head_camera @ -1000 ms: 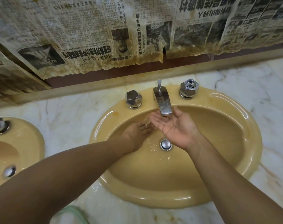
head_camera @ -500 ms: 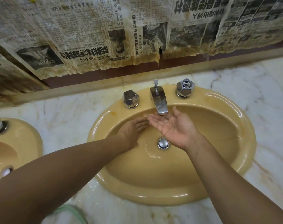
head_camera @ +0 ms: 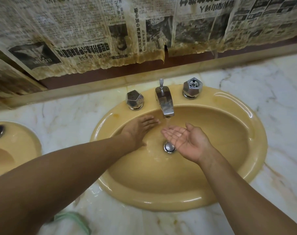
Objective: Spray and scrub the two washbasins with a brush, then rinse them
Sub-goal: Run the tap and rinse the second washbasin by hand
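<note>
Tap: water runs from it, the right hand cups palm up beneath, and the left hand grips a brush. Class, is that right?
One slip: the head view shows the left hand holding nothing, fingers straight, in the basin. The tap runs and the right hand cups palm up beneath.

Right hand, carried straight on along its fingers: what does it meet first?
Probably the left hand, whose fingers lie on the yellow ceramic washbasin wall just beyond the right hand; depth is unclear.

Yellow washbasin (head_camera: pixel 256 133), veined white marble counter (head_camera: pixel 280 92).
</note>
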The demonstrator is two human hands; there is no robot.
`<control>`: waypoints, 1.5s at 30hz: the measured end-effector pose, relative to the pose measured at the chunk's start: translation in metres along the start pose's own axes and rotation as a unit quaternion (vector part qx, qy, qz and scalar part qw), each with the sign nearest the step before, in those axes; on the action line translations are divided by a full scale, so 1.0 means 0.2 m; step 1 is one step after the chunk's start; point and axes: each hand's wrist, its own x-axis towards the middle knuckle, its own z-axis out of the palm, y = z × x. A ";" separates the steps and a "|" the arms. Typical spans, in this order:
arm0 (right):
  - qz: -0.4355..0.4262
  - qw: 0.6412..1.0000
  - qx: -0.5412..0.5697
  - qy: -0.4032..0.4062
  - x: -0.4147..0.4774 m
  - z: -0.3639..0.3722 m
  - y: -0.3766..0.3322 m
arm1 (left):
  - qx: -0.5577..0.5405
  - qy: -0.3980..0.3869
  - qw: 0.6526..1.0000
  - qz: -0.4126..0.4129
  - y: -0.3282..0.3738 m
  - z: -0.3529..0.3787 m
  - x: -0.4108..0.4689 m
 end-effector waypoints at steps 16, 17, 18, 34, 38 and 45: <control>0.019 0.998 -0.055 -0.013 0.05 0.04 0.04 | -0.117 -0.076 0.990 0.014 0.02 0.09 -0.22; 0.021 0.998 -0.061 -0.010 0.06 0.03 0.06 | -0.100 -0.064 0.993 0.012 0.02 0.09 -0.19; 0.022 0.998 -0.063 -0.002 0.07 0.01 0.06 | -0.100 -0.057 0.993 0.006 0.03 0.10 -0.18; -0.015 0.997 -0.068 0.031 0.11 0.03 0.00 | -0.241 -0.118 0.963 0.009 0.14 0.17 -0.25; -0.024 0.996 -0.068 0.049 0.11 0.03 0.01 | -0.361 -0.076 0.929 0.031 0.22 0.14 -0.23; -0.014 0.997 -0.064 0.050 0.11 -0.04 0.02 | -0.381 -0.159 0.901 0.130 0.30 0.06 -0.29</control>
